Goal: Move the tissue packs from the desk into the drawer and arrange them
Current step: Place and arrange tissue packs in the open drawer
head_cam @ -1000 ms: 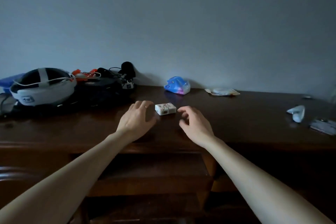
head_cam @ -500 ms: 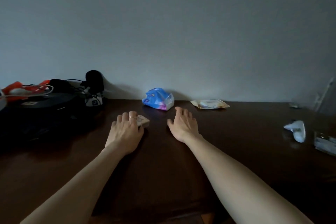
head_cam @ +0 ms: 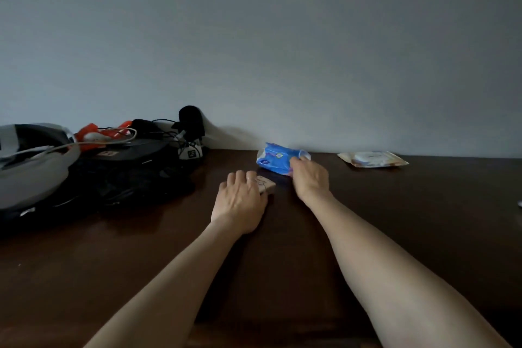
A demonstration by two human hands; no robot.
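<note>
**A:** On the dark table (head_cam: 423,220), toward the far middle, your left hand (head_cam: 240,203) lies over the small white tissue pack (head_cam: 267,185). Its fingers curl down on the pack's left end, but whether the grip has truly closed I cannot tell from here. Your right hand (head_cam: 310,178) reaches the blue tissue pack (head_cam: 275,161) near the wall, fingers curled onto its right end.

**B:** How will they handle?

**A:** By my reckoning both are light and soft. The white one looks boxier, so pinch it across its short sides. The blue one is a crinkled film wrapper, likely slippery and squashy; take it round the middle, not by the loose end.

**B:** And room to move?

**A:** You have open wood between your forearms and off to the right, where a flat wipes pack (head_cam: 372,159) lies at the far edge. To the left sits a heap of black gear and cables (head_cam: 127,167); keep your left elbow clear of it. The drawer is out of sight below the near edge, so draw both packs straight back toward you.
</note>
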